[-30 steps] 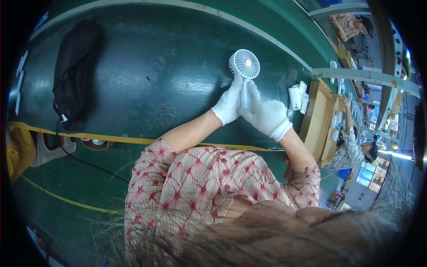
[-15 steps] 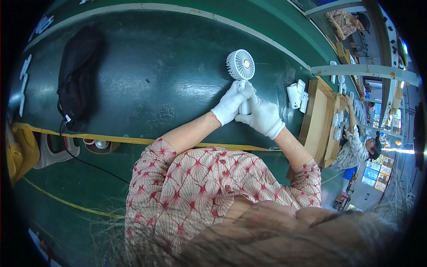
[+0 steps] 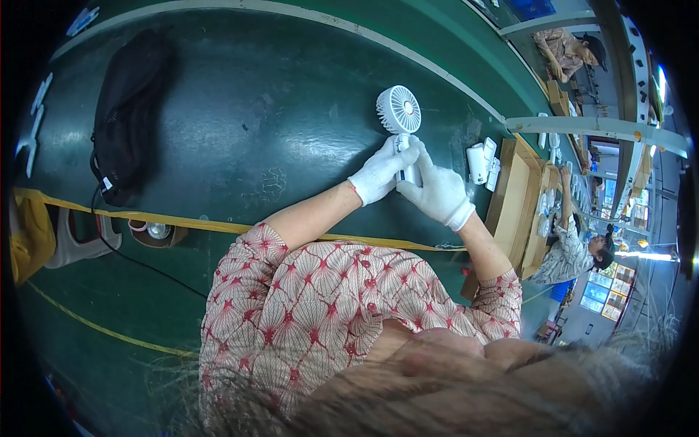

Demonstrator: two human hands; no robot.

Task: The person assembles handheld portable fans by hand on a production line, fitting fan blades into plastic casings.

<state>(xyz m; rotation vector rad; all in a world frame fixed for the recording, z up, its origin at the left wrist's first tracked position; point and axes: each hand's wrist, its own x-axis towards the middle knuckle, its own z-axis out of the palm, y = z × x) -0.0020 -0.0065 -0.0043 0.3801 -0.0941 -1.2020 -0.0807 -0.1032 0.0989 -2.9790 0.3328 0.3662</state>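
Small white plastic handheld fan (image 3: 400, 111) held by handle; round head pointing away; left hand (image 3: 380, 175) and right hand (image 3: 437, 193) fingers both clenched round handle.

Both hands wear white knit cloth, matt and faintly ribbed: the left hand (image 3: 378, 175) and right hand (image 3: 437, 193) close together on the handle of a small fan (image 3: 400, 116) of smooth white plastic with a slight sheen (its grille finely slotted). Beneath the grip the bench (image 3: 240, 124) looks like dark green rubbery sheet, scuffed and dully glossy. Left of the grip lies a black bag (image 3: 127, 116) of matt cloth; right of it, pale raw wooden trays (image 3: 510, 197).
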